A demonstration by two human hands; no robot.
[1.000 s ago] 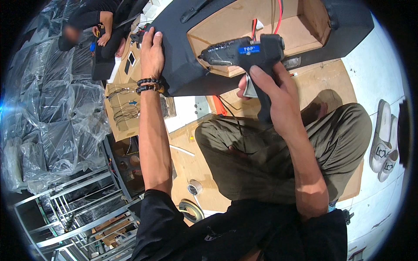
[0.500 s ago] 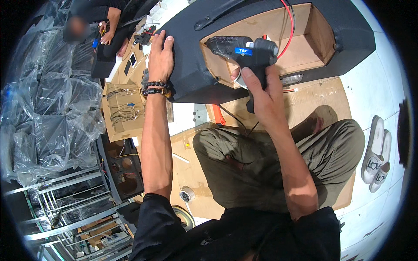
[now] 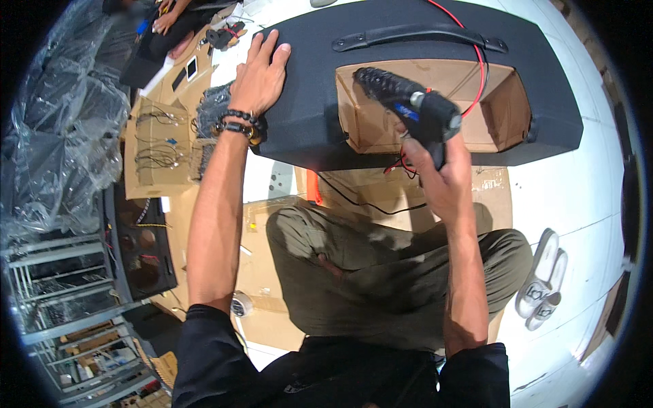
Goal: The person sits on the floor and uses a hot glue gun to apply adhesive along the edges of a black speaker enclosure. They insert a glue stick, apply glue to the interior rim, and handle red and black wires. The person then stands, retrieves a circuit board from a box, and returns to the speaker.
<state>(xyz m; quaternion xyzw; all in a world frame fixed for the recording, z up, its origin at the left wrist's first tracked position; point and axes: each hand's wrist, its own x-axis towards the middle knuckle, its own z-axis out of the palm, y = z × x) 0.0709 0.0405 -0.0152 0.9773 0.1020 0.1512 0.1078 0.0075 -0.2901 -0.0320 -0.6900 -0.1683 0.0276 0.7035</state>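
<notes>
A black-covered box (image 3: 299, 102), much like a speaker cabinet, lies in front of me with a black strap handle (image 3: 422, 34) on top. Its rectangular opening shows bare brown board inside (image 3: 500, 122). My left hand (image 3: 262, 81) rests flat on the left end of the box, fingers spread. In my right hand (image 3: 442, 177) is a black pistol-grip power tool (image 3: 391, 88) with a blue label, its long front part pointing left and away over the opening. A red wire (image 3: 481, 81) paired with a black one loops across the box into the opening.
Cardboard (image 3: 490, 190) lies under the box, with an orange strip (image 3: 313, 187) and a black cord (image 3: 367, 204). Cables fill a carton (image 3: 160, 146) at left, near another black cabinet (image 3: 143, 238). Slippers (image 3: 544, 279) sit right. A co-worker's hand (image 3: 163, 24) shows at far left.
The view has shifted, so the box's handle now shows fully. My right hand has turned the power tool, its front tilting further away from me. My left hand stays on the box.
</notes>
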